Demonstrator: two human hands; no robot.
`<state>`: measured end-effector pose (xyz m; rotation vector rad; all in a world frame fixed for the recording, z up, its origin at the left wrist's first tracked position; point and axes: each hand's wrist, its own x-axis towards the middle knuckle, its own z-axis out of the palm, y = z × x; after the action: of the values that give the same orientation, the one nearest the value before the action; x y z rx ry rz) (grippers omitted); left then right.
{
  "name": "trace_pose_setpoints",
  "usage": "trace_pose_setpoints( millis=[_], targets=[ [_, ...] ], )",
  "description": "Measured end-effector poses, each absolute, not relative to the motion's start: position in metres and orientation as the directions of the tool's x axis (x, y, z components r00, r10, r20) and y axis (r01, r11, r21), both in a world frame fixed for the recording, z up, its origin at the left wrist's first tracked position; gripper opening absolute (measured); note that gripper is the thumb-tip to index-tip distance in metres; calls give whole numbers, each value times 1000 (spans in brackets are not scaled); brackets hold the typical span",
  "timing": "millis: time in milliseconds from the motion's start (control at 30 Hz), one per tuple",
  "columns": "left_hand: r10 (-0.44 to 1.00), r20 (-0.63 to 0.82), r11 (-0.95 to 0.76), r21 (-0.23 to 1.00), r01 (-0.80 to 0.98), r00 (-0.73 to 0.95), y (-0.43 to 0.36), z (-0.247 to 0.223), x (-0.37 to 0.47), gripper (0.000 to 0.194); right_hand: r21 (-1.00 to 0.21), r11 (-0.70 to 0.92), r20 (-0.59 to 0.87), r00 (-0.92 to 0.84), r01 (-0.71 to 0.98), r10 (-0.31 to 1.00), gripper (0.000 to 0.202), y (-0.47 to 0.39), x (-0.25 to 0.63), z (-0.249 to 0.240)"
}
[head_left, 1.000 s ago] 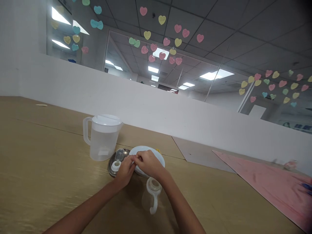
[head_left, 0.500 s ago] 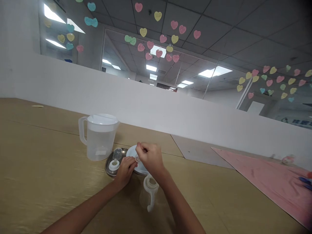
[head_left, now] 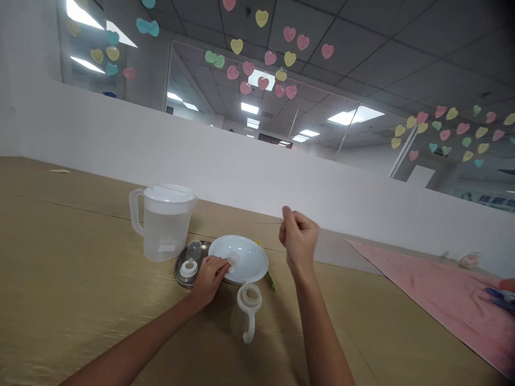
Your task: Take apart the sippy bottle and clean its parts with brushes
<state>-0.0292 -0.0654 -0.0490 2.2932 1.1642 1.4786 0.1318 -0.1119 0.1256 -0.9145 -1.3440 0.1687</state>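
Observation:
My left hand [head_left: 210, 276] pinches a small clear piece [head_left: 233, 259], perhaps a bottle nipple, over the left part of a white bowl [head_left: 253, 261]. Raised to the right of the bowl, my right hand [head_left: 298, 236] is closed; whether anything is inside its fingers cannot be made out. An uncapped clear bottle with a handle [head_left: 249, 308] stands in front of the bowl. On the metal tray [head_left: 179, 276] at the left lie a white ring [head_left: 189, 268] and a clear cap [head_left: 194, 250].
A lidded clear pitcher [head_left: 166, 228] stands behind the tray. A green and yellow utensil [head_left: 271, 280] shows beside the bowl. Farther right lies a pink sheet [head_left: 434, 287] with blue objects on it. A low white wall [head_left: 225, 166] borders the table.
My right hand has moved away from my left hand, up and to the right, uncovering the bowl and the utensil. My left hand has stayed nearly in place.

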Motion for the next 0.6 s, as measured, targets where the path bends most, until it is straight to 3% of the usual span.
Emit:
trace_pose_setpoints(
  millis=[67,100,133,267,433,600],
  targets=[
    [688,696,-680,520,516,205,-66,-48,-29,35,-669,440,645,173,600,745,44,-80,138,105],
    [687,697,-681,517,519,207,-66,-48,-29,35,-605,294,545,115,740,831,44,-65,141,93],
    [686,697,-680,513,523,209,-66,-47,-29,35,-575,245,483,82,781,872,43,-52,143,82],
    [684,694,-680,497,540,223,-66,-45,-30,37,-441,139,379,44,887,925,33,-26,149,47],
    [689,688,-678,502,537,227,-66,-46,-30,36,-280,52,301,37,959,953,29,-27,153,40],
    [693,687,-676,512,530,221,-65,-47,-29,34,-274,135,209,-79,952,975,35,-40,143,57]
  ],
)
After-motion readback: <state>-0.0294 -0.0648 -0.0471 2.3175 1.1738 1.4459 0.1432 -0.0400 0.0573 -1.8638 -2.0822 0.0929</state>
